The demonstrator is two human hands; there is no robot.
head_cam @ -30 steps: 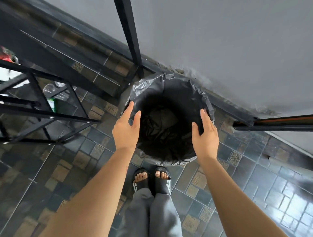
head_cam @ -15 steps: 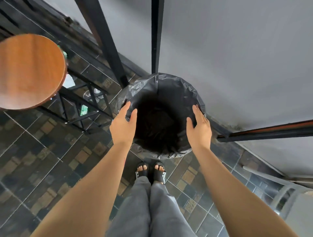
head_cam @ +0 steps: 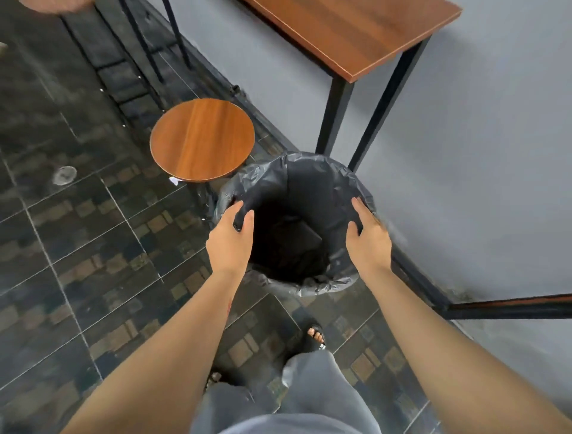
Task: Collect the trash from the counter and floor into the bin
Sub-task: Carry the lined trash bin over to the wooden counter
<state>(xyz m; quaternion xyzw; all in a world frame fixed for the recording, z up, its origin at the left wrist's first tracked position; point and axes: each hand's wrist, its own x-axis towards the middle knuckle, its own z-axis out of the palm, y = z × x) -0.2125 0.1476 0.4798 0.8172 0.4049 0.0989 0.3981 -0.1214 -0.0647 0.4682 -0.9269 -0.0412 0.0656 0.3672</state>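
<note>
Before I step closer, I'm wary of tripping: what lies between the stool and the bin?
Almost nothing: in the head view the stool seat nearly overlaps the bin rim. Only a thin strip of tiled floor shows between them.

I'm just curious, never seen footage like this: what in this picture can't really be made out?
Head view only:
- Bottom of the bin: too dark to say what lies inside the black liner.
- Pale round thing on the floor: blurred, can't be identified.
- White scrap by the stool: too small.
- Left hand and right hand: fingertips hidden behind the rim.
- Second stool: cut by the top edge.
</note>
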